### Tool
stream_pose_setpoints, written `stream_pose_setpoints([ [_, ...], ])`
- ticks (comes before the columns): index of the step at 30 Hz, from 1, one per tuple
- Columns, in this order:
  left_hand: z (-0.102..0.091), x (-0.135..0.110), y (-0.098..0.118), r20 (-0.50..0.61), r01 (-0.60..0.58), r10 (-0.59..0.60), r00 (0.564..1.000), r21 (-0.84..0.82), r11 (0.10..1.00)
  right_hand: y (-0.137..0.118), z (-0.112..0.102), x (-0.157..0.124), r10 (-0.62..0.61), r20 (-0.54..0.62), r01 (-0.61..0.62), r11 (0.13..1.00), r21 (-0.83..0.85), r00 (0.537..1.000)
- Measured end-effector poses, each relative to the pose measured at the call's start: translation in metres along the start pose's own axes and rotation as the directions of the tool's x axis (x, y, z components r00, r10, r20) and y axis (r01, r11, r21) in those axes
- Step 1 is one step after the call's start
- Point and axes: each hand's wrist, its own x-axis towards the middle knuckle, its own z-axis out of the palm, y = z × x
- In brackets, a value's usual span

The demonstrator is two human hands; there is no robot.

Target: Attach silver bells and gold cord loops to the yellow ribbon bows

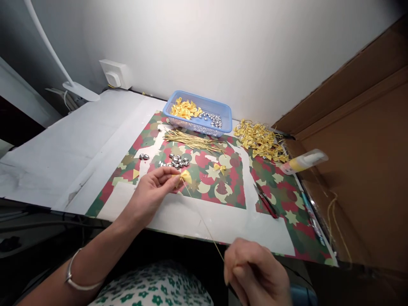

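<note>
My left hand (156, 187) pinches a yellow ribbon bow (186, 176) above the patterned paper. From the bow a thin gold cord (204, 221) runs taut down to my right hand (256, 270), whose fingers are closed on its other end near the table's front edge. Just beyond my left hand lies a cluster of silver bells (179, 161), with a couple more to the left. A single loose yellow bow (219, 168) rests on the paper to the right. Behind it is a bundle of cut gold cords (193, 141).
A blue basket (228, 117) of yellow bows and silver beads stands by the wall. Right of it lies a heap of finished-looking bows (259, 138). Scissors (267, 202), a glue bottle (304, 161) and a pen (312, 216) lie near the cardboard box (360, 148). A lamp base (81, 90) stands left.
</note>
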Motion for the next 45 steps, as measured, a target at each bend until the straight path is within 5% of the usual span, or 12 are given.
stream_pose_setpoints([
  [4,-0.004,0.002,0.004,-0.005,-0.029,0.029,1.000,0.052,0.998,-0.009,-0.015,-0.008,0.261,0.014,-0.259,0.961,-0.093,0.965],
  [6,0.000,-0.002,0.006,0.063,-0.048,0.040,0.997,0.135,0.990,-0.005,-0.019,-0.005,0.299,-0.016,-0.299,0.946,-0.128,0.954],
  [12,0.008,-0.008,-0.005,0.287,-0.220,0.089,0.954,0.464,0.858,0.010,-0.014,0.019,-0.016,-0.270,-0.034,0.984,-0.176,0.963],
  [20,0.002,-0.005,-0.014,0.238,-0.377,0.295,0.925,0.666,0.644,0.015,0.011,0.041,-0.071,-0.215,0.056,0.996,-0.074,0.974],
  [30,-0.034,0.027,-0.013,0.027,-0.260,0.396,0.918,0.793,0.550,0.018,0.017,0.044,-0.003,-0.203,-0.007,0.999,-0.047,0.979],
  [38,-0.028,0.014,-0.011,0.045,-0.249,0.295,0.954,0.668,0.701,0.021,0.028,0.053,-0.103,-0.147,0.068,0.972,-0.224,0.984],
  [43,-0.007,-0.017,0.003,0.215,-0.223,0.143,0.966,0.420,0.880,0.023,0.033,0.059,-0.236,-0.172,0.154,0.908,-0.390,0.956],
  [45,-0.001,-0.026,0.007,0.262,-0.077,0.024,0.965,0.193,0.978,0.022,0.033,0.060,-0.276,-0.171,0.181,0.885,-0.429,0.946],
])
